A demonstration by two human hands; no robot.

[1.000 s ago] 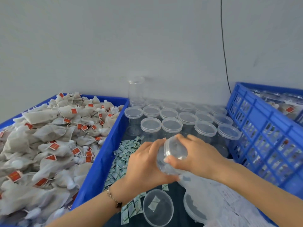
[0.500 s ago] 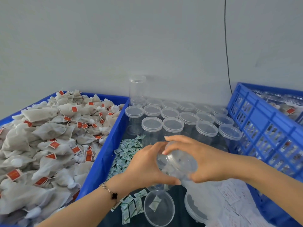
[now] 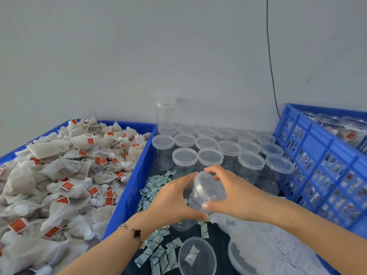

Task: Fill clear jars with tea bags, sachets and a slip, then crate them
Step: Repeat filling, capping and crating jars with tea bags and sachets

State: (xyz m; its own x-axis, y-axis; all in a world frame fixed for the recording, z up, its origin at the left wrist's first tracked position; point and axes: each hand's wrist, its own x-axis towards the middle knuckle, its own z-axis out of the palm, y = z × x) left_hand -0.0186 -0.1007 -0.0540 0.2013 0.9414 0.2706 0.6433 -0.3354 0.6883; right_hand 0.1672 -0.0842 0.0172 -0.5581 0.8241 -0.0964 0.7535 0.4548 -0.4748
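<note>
The two hands, left hand (image 3: 170,197) and right hand (image 3: 234,193), hold a tilted clear jar (image 3: 200,195) over the middle blue bin (image 3: 127,195). Right behind them stand tight rows of lidded jars (image 3: 208,155), leaving no gap to reach between; one tall jar (image 3: 166,114) rises at the back against the wall. The bin's left wall and the heaped tea bags (image 3: 59,175) beyond it block the left. The latticed blue crate (image 3: 317,165) walls off the right. Nearer the person the bin floor lies lower, strewn with sachets (image 3: 156,187), an upturned lid (image 3: 196,257) and paper slips (image 3: 284,245); above these is open room.
</note>
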